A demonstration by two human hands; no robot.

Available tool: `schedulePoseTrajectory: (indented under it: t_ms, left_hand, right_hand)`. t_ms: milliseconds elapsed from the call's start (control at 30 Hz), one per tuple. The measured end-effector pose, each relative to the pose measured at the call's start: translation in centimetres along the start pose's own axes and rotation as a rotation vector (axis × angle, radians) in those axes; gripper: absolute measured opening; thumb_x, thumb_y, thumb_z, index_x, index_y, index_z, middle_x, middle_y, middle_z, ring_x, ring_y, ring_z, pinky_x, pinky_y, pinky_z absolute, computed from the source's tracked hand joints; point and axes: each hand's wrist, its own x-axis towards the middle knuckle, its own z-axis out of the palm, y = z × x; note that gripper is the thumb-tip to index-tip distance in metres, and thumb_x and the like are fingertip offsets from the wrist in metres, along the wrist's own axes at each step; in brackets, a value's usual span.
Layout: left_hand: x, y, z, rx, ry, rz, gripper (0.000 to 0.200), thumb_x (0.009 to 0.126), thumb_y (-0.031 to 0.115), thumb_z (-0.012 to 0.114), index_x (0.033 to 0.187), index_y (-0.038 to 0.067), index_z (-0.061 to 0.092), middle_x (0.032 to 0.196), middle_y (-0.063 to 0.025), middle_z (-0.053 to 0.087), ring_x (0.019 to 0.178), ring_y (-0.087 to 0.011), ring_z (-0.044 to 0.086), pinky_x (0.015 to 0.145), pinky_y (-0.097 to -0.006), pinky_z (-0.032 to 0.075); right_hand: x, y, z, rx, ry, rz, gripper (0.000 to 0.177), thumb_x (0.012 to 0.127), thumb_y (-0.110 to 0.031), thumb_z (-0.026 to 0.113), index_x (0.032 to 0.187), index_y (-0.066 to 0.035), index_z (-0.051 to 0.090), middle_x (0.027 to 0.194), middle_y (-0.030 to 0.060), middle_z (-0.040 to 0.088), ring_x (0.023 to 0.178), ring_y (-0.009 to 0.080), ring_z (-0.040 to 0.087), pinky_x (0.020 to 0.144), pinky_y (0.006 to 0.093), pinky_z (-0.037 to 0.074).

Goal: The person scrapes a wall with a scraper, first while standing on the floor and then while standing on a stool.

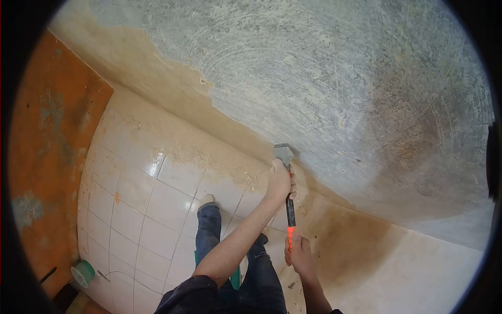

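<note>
A long-handled scraper (291,210) with a wide grey metal head and a black and orange handle is held in both hands. My left hand (280,180) is wrapped round it just below the head. Lower down, my right hand (300,252) grips the orange end of the handle. The scraper's head is at the lower part of the wall (293,78), by the border between the rough grey surface and a tan strip; whether its edge touches cannot be told. Curved scratch marks cover the grey area.
Tan crumbs and dust (193,152) lie on the white tiled floor (136,209) along the wall's foot. To the left stands an orange wall (57,115) with grey patches. A green bucket (82,273) is at lower left, near a thin wire. My legs are below.
</note>
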Motion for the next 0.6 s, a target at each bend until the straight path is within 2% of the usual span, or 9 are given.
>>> schedulePoseTrajectory:
  t_ms: [233,300,400,533,600]
  left_hand:
    - [0.6,-0.2,-0.4,0.058,0.007,0.039,0.039,0.098,0.043,0.020,0.079,0.014,0.039,0.053,0.0055,0.026,0.039,-0.0092,0.021,0.037,-0.0289,0.024]
    - [0.9,-0.9,0.1,-0.028,0.024,0.064,0.038,0.097,0.043,0.021,0.080,0.014,0.039,0.053,0.0057,0.026,0.039,-0.0088,0.021,0.037,-0.0291,0.024]
    - [0.7,-0.8,0.8,-0.079,0.046,0.078,0.036,0.095,0.038,0.023,0.076,0.012,0.038,0.053,0.0040,0.031,0.039,-0.0092,0.025,0.035,-0.0300,0.026]
    - [0.4,-0.5,1.0,-0.109,0.032,0.084,0.037,0.095,0.039,0.023,0.076,0.012,0.039,0.053,0.0030,0.031,0.039,-0.0104,0.027,0.035,-0.0303,0.027]
    - [-0.1,-0.6,1.8,-0.088,0.084,0.000,0.036,0.096,0.042,0.023,0.080,0.014,0.039,0.053,0.0045,0.026,0.040,-0.0102,0.023,0.037,-0.0297,0.025]
  right_hand:
    - [1.0,1.4,0.5,-0.014,0.022,-0.049,0.060,0.103,-0.052,0.035,0.064,-0.007,0.046,0.048,0.0001,0.042,0.039,0.0093,0.043,0.037,0.0264,0.034]
    - [1.2,1.0,-1.2,-0.091,0.072,0.001,0.060,0.102,-0.053,0.036,0.064,-0.007,0.047,0.049,-0.0002,0.043,0.039,0.0087,0.043,0.037,0.0260,0.034]
    - [1.0,-1.0,-2.3,-0.119,0.036,0.008,0.059,0.102,-0.053,0.036,0.064,-0.009,0.046,0.050,-0.0014,0.041,0.039,0.0078,0.041,0.037,0.0251,0.032]
    - [0.3,-1.5,-2.7,-0.139,0.009,0.032,0.059,0.103,-0.053,0.036,0.064,-0.009,0.044,0.049,-0.0026,0.039,0.038,0.0072,0.038,0.037,0.0245,0.030]
    - [0.0,-1.3,-3.3,-0.152,0.033,0.028,0.058,0.103,-0.052,0.036,0.064,-0.010,0.044,0.049,-0.0026,0.039,0.038,0.0072,0.038,0.038,0.0245,0.030]
